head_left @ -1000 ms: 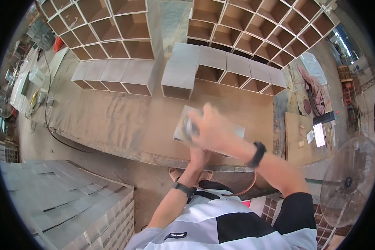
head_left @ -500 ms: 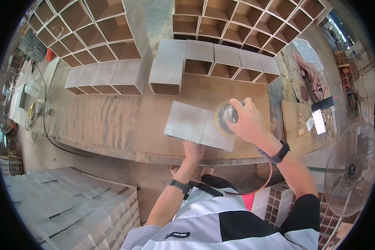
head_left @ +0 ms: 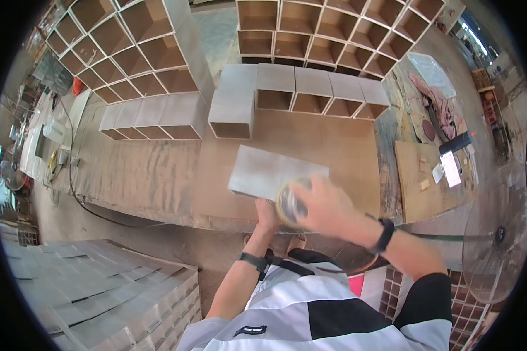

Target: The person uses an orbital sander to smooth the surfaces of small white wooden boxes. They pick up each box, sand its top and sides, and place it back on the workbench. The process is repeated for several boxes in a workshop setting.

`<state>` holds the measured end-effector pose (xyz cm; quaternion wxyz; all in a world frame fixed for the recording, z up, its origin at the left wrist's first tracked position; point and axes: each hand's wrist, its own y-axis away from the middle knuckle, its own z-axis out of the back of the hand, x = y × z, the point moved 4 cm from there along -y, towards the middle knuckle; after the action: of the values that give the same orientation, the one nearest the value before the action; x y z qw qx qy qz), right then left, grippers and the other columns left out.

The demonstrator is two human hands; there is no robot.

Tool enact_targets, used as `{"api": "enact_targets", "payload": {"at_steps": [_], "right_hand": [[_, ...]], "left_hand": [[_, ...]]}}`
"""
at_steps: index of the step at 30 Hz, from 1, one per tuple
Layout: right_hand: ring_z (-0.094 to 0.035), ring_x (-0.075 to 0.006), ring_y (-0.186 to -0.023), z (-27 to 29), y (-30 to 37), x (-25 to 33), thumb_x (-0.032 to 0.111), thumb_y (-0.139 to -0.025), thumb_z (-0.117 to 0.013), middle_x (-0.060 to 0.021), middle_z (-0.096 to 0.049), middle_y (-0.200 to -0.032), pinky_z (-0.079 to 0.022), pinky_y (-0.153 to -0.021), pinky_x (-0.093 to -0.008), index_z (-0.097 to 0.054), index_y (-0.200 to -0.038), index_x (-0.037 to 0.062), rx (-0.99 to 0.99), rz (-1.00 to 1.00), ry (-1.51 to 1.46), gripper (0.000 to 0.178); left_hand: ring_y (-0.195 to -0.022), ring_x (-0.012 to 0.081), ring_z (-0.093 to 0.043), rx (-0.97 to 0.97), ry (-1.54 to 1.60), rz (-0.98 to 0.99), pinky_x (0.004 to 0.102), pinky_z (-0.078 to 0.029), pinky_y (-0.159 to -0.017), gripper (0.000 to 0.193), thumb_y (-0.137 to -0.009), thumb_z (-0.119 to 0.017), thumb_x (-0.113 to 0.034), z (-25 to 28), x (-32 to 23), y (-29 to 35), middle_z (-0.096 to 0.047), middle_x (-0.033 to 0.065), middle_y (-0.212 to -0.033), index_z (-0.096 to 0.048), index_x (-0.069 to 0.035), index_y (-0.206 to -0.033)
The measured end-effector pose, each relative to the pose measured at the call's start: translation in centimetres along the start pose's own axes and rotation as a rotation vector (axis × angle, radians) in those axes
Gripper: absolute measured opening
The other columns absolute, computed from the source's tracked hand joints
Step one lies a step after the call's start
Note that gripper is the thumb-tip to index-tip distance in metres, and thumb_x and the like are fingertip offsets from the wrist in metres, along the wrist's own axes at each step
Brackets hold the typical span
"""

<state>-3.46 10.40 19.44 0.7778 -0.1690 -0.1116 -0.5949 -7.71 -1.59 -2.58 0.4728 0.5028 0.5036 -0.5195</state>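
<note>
A long, pale grey wooden box (head_left: 257, 167) lies at an angle on the brown board in front of me. My left hand (head_left: 267, 215) grips its near edge from below; some of the fingers are hidden behind the edge. Wrapped over a round palm sander (head_left: 291, 205), my right hand (head_left: 328, 206) is blurred by motion. The sander's disc is tilted at the box's near right edge, and I cannot tell whether it touches. A hose hangs below my right wrist.
Small grey boxes (head_left: 231, 96) stand in a row at the back, below tall stacks of open cubbies (head_left: 152, 52). More grey boxes (head_left: 99, 292) are piled at lower left. A fan (head_left: 498, 234) stands at right, near a phone (head_left: 449, 168) and wood scraps.
My right hand has brought the sander left and toward me, from the box's top right to its near edge, tilting the disc. My left hand keeps its grip. The view has shifted slightly.
</note>
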Motion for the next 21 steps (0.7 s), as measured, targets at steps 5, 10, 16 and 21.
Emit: {"api": "enact_targets", "payload": {"at_steps": [5,10,16,21], "right_hand": [[-0.061,-0.0436,-0.092,3.8,-3.0,-12.0,0.027,-0.080,-0.068,-0.0255,-0.056,-0.102,-0.052,-0.078,-0.0494,-0.060,-0.119,0.0126,-0.153,-0.507,0.197,0.042],[-0.060,-0.0268,-0.100,8.7,6.3,-16.3,0.020,-0.082,-0.070,-0.0139,-0.059,-0.114,-0.050,-0.089,-0.0381,-0.054,-0.132,0.0089,-0.679,-0.509,-0.254,0.054],[-0.060,-0.0169,-0.096,10.7,15.4,-15.2,0.022,-0.093,-0.060,-0.0074,-0.060,-0.118,-0.052,-0.070,-0.0308,-0.051,-0.137,0.0098,-1.288,-0.642,-0.977,0.047],[-0.058,-0.0174,-0.082,6.1,21.5,-22.1,0.041,-0.099,-0.046,-0.0068,-0.061,-0.106,-0.048,-0.064,-0.0299,-0.056,-0.121,0.0051,-1.494,-0.639,-1.301,0.043]], "left_hand": [[-0.086,0.0463,-0.064,0.084,-0.490,-0.276,0.0484,-0.052,-0.072,0.021,-0.079,-0.062,-0.004,0.0,-2.6,-0.1,-0.068,0.0241,-0.089,-0.067,-0.003,-0.099],[-0.083,0.0461,-0.064,-0.006,-0.452,-0.202,0.0473,-0.052,-0.069,0.015,-0.077,-0.063,-0.003,-0.4,-2.4,-0.2,-0.067,0.0245,-0.084,-0.067,0.000,-0.091],[-0.080,0.0447,-0.066,-0.051,-0.348,-0.043,0.0460,-0.052,-0.068,0.016,-0.076,-0.065,-0.006,3.1,4.3,1.5,-0.067,0.0250,-0.082,-0.067,0.003,-0.089],[-0.074,0.0457,-0.063,-0.081,-0.553,-0.071,0.0448,-0.051,-0.065,0.010,-0.073,-0.063,-0.002,2.1,-2.1,1.3,-0.063,0.0261,-0.076,-0.063,0.003,-0.081]]}}
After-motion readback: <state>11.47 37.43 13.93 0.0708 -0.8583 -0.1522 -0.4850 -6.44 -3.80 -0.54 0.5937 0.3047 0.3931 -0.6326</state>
